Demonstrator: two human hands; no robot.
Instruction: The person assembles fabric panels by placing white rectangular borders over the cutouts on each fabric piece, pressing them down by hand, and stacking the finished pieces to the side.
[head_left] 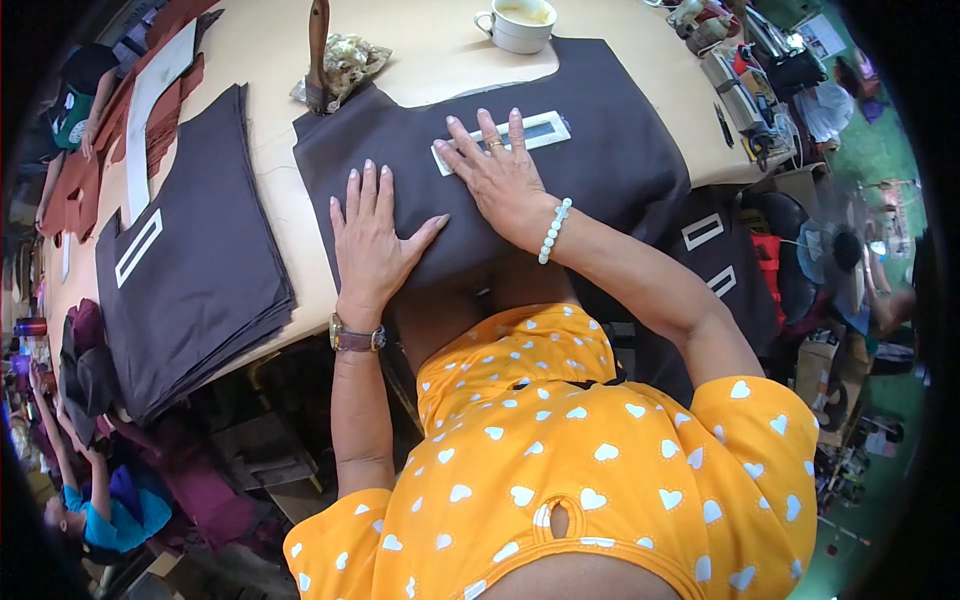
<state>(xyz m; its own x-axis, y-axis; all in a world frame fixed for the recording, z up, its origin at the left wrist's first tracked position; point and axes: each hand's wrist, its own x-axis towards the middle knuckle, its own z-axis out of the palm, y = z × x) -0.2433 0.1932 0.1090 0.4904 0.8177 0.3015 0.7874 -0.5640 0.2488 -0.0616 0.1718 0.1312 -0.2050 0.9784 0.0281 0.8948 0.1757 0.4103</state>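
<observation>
Panel of smooth dark-brown cloth (455, 232): on my pale tan desk (420, 50) | left grip (372, 245): I rest it flat and splayed on the cloth | right grip (500, 180): splayed too, over a white slotted rectangular frame (550, 141) atop the panel

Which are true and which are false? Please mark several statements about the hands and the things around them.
1. The left hand rests on the dark cloth. True.
2. The beaded bracelet is on the left wrist. False: the beaded bracelet is on the right wrist.
3. The right hand lies partly over the white frame. True.
4. The white cup is tipped over. False: the white cup stands upright.
5. A dark pile lies left of the left hand. True.
</observation>
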